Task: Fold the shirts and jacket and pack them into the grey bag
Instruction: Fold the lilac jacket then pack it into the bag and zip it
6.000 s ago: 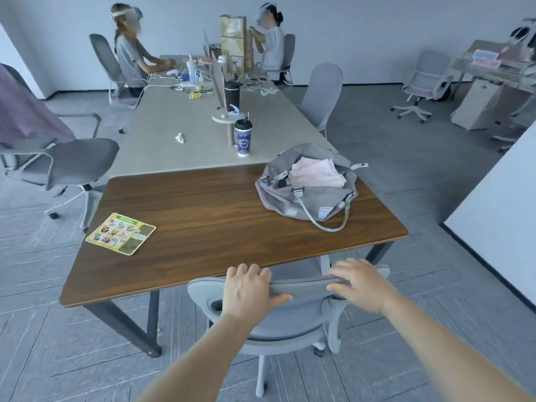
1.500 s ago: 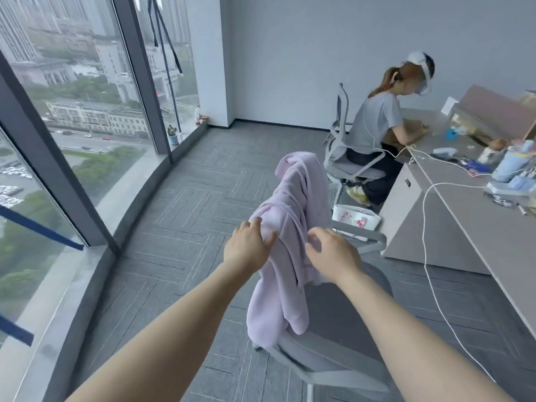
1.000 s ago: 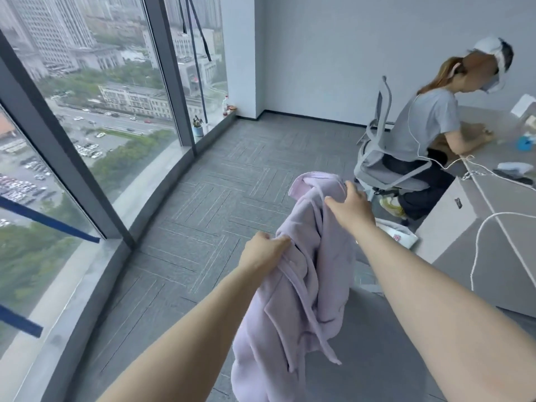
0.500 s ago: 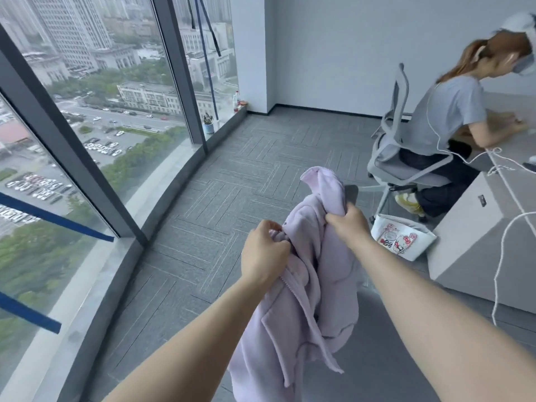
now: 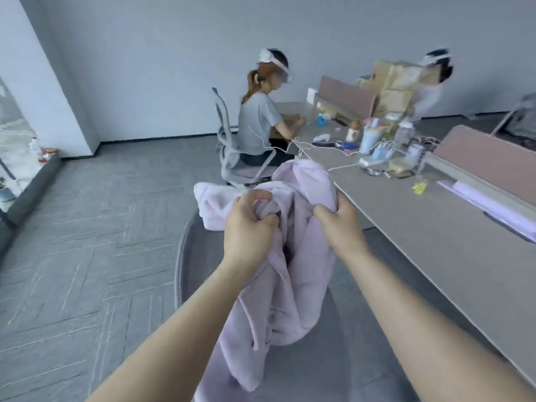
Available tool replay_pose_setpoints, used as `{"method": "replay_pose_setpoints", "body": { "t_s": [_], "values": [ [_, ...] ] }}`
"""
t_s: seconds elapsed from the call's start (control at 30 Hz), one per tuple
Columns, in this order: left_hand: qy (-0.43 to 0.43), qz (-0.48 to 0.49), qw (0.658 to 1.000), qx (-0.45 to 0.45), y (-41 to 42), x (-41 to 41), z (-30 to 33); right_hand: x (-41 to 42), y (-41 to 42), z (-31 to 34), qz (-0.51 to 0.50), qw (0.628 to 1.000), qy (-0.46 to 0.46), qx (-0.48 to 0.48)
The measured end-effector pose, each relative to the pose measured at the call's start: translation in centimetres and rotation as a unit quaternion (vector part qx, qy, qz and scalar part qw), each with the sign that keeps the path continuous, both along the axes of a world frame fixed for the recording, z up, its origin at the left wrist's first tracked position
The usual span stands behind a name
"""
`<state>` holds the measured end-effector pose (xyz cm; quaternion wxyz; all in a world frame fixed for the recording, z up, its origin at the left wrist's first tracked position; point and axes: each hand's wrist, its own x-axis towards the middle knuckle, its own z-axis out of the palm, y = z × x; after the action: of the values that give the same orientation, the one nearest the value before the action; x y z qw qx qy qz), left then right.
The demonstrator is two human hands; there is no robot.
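Head view. We held the lilac jacket (image 5: 293,256) bunched in mid-air over a grey chair seat (image 5: 333,358), just left of the long grey table (image 5: 435,242). Our left hand (image 5: 249,227) gripped a gathered fold near the top of the garment, fingers (image 5: 261,195) curled into the cloth; our right hand (image 5: 339,224) pinched the opposite edge, fingers clamped on the fabric with the thumb side towards us. The rest of the jacket hung loose and crumpled below our forearms, one end trailing towards the bottom of the frame.

No fold had yet been made in the jacket: it showed no flat panel, no aligned sleeves, only draped bulk. The grey bag and the shirts lay outside this view, so we could not tell their condition from here. We judged the task to be at the fetching stage for this garment, with spreading, folding and packing all left to do.

Beyond, a seated person (image 5: 261,123) in a grey top worked at the far end of the table, among bottles, cables and cardboard boxes (image 5: 391,85). A second person there was too blurred to describe.
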<state>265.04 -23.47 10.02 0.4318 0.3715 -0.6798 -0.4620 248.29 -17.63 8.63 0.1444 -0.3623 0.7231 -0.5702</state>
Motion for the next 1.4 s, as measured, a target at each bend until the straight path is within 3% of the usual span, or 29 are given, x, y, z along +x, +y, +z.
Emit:
{"method": "replay_pose_setpoints", "body": {
  "t_s": [0.23, 0.43, 0.83, 1.0, 1.13, 1.4],
  "values": [
    [0.045, -0.183, 0.982, 0.002, 8.6, -11.1, 1.9, -6.7, 15.3, 3.1, -0.208, 0.977, 0.03, -0.035],
    [0.068, -0.291, 0.954, -0.012, 18.4, -20.7, 3.9, -12.1, 29.1, 5.5, -0.319, 0.946, 0.032, -0.045],
    [0.107, -0.387, 0.915, 0.033, 42.4, -38.3, 5.4, -23.5, 57.9, 7.2, -0.482, 0.87, 0.102, -0.013],
    [0.088, -0.44, 0.893, 0.031, 50.7, -44.4, 4.5, -26.4, 66.2, 6.4, -0.536, 0.839, 0.085, 0.028],
    [0.051, -0.476, 0.878, -0.025, 55.4, -50.0, 3.8, -28.9, 71.3, 5.6, -0.579, 0.81, 0.072, 0.059],
    [-0.049, -0.576, 0.808, -0.116, 62.5, -62.1, 2.5, -36.2, 77.8, 4.6, -0.652, 0.743, 0.064, 0.136]
  ]
}}
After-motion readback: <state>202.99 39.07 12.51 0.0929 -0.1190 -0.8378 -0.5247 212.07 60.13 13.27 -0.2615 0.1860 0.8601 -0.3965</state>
